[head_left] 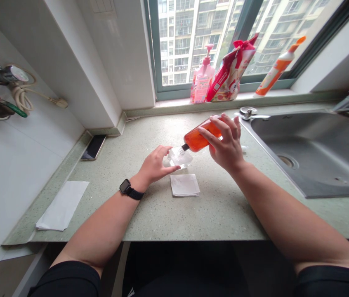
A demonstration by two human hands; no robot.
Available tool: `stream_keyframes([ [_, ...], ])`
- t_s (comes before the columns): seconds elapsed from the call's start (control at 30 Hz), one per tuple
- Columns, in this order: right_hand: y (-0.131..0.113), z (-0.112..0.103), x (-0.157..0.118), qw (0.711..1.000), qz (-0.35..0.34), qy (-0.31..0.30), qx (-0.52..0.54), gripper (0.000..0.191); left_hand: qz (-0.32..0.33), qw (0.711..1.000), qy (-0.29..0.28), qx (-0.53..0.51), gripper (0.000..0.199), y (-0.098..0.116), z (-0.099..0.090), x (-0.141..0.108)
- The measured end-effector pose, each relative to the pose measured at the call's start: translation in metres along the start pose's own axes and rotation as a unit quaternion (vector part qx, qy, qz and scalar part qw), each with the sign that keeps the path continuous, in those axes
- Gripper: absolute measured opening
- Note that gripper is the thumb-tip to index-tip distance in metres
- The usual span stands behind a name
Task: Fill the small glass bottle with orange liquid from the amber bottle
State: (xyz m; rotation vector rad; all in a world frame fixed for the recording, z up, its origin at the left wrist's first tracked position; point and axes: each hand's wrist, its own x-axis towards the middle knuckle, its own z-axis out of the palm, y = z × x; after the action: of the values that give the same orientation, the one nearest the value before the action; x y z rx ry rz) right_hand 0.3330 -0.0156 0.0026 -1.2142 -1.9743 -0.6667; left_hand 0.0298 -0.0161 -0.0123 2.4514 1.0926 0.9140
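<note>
My right hand (225, 142) grips an orange-filled plastic bottle (199, 135) tilted downward, its dark nozzle pointing into the top of a small clear container (179, 157). My left hand (156, 165) rests over that container, with the fingers against its side and holding it on the speckled green countertop (149, 206). A folded white paper square (185, 185) lies just below my left fingertips. A black watch (128, 189) is on my left wrist.
A steel sink (304, 152) with a faucet base lies to the right. A phone (94, 147) and a white paper sheet (61, 205) are on the left counter. A pink pump bottle (203, 74), a red-and-white pouch (232, 70) and an orange bottle (278, 68) stand on the windowsill.
</note>
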Motion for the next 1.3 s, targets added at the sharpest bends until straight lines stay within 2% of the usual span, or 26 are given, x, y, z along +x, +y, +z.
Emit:
stream_keyframes([
  [0.2, -0.001, -0.002, 0.001, 1.000, -0.002, -0.008, 0.008, 0.091, 0.002, 1.000, 0.001, -0.002, 0.063, -0.001, 0.001, 0.000],
  [0.37, -0.003, -0.005, 0.002, 0.999, 0.021, -0.038, 0.008, 0.088, 0.002, 1.000, -0.002, -0.001, 0.063, -0.001, 0.001, 0.000],
  [0.53, -0.005, -0.007, 0.003, 0.999, 0.024, -0.032, 0.030, 0.086, 0.003, 1.000, -0.001, -0.001, 0.063, -0.001, 0.000, 0.000],
  [0.8, 0.000, -0.004, 0.001, 0.997, 0.023, -0.068, 0.030, 0.087, -0.001, 1.000, -0.008, -0.002, 0.063, -0.001, -0.001, 0.000],
  [1.1, 0.005, 0.000, 0.000, 0.999, -0.006, -0.048, 0.010, 0.096, 0.004, 1.000, -0.002, -0.006, 0.062, -0.002, -0.001, 0.000],
  [1.3, 0.007, 0.001, -0.001, 0.998, -0.004, -0.052, 0.019, 0.093, -0.001, 1.000, -0.008, -0.012, 0.061, -0.002, -0.001, 0.000],
])
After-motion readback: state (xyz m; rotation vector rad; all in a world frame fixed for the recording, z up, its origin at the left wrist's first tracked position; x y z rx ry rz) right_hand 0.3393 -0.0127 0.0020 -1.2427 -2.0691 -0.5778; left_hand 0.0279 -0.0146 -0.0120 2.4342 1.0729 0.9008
